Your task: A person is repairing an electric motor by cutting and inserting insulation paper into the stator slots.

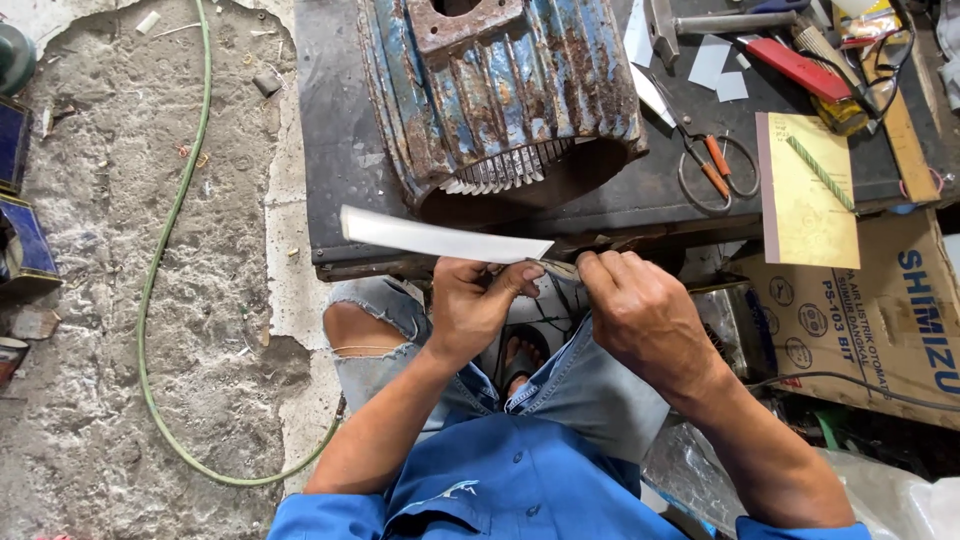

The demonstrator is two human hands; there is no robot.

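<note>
A dark workbench is seen across the top, and on it a rusted blue electric motor housing with ribbed fins is stood. To its right a yellow card and a pair of orange-handled scissors are laid. A green hose is curved over the concrete floor. A long white paper strip is held just before the bench edge: its right end is pinched by the left hand, fingers closed on it, while the right hand is closed on the strip's tip.
</note>
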